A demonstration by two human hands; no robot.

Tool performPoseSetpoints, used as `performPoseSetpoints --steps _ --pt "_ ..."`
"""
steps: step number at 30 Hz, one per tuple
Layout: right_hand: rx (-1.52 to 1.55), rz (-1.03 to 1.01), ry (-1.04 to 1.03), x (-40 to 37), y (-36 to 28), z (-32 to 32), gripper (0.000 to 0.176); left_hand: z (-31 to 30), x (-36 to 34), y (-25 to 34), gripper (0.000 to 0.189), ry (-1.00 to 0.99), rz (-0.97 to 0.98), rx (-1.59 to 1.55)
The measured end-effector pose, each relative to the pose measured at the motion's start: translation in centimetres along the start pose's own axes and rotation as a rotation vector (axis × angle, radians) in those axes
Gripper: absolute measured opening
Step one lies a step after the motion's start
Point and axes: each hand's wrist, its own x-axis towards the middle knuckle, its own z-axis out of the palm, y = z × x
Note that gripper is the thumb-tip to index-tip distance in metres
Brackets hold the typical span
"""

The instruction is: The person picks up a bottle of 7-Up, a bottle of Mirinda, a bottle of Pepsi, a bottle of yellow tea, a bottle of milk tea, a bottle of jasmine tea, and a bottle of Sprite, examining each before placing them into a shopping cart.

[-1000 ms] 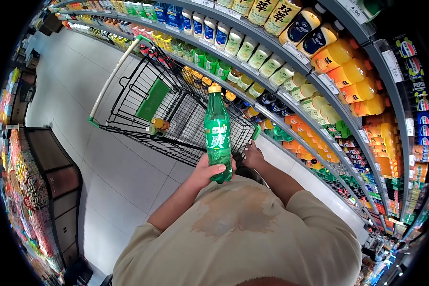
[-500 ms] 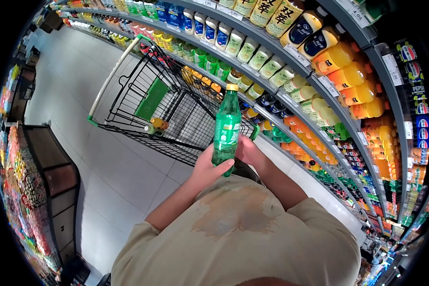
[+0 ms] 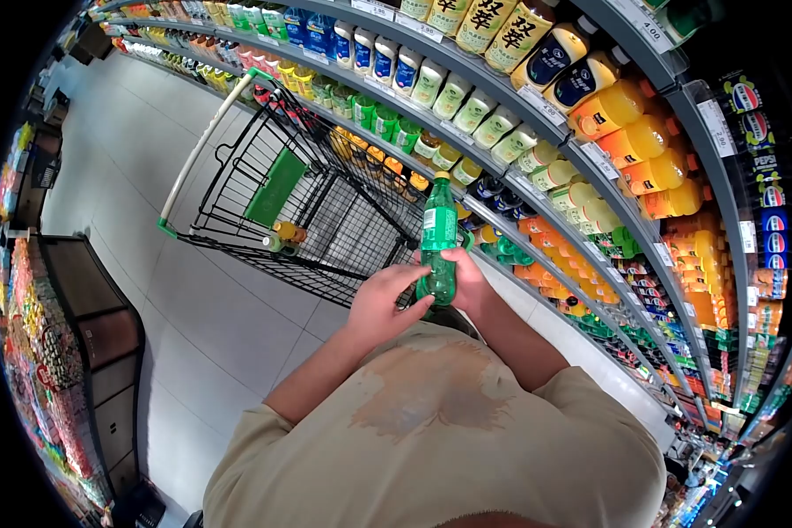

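Observation:
A green plastic bottle (image 3: pixel 439 242) with a yellow cap stands nearly upright in front of my shirt, its label side with white print facing me. My right hand (image 3: pixel 467 278) is wrapped round its lower right side. My left hand (image 3: pixel 384 302) is at the bottle's lower left, thumb and fingers apart, with fingertips at or very near the green plastic. Just beyond my hands is a black wire shopping cart (image 3: pixel 326 264) with a green panel (image 3: pixel 275 187). Small bottles (image 3: pixel 288 232) lie inside it near that panel.
Shelves (image 3: pixel 537 123) of bottled drinks curve along the right and the top. On the left a dark display stand (image 3: pixel 110 339) holds colourful packets (image 3: pixel 57 352). Grey tiled floor (image 3: pixel 211 326) runs between stand and cart.
The bottle has turned about its axis, shifted slightly right and down. My left hand has loosened from it and moved left; my right hand now shows gripping its side.

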Motion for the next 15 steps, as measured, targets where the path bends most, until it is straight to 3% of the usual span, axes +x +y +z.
performPoseSetpoints --steps 2,4,6,9,12,13,15 --pt "0.085 0.041 -0.048 0.2 -0.1 -1.1 0.055 -0.2 0.0 -0.7 0.043 -0.001 0.060 -0.040" --pt "0.186 0.034 -0.039 0.0 0.0 -1.4 0.060 -1.4 -0.1 -1.7 0.032 0.194 -0.047 0.170" --pt "0.251 -0.004 -0.094 -0.3 -0.1 -0.9 0.059 -3.6 -0.5 -6.3 0.032 0.314 -0.111 0.270" --pt "0.305 -0.052 -0.157 -0.5 -0.3 -1.3 0.060 -7.4 -3.2 -14.1 0.043 0.352 -0.414 0.582" --pt "0.357 -0.016 -0.246 -1.0 -1.0 -1.1 0.065 -10.6 -6.6 -21.5 0.069 0.479 -0.584 0.929" --pt "0.367 -0.013 -0.296 -1.2 -1.2 -1.1 0.069 -11.1 -7.2 -22.8 0.069 0.479 -0.587 0.928" --pt "0.376 -0.006 -0.342 -1.4 -1.2 -1.0 0.072 -11.8 -8.2 -24.8 0.079 0.484 -1.033 0.882"
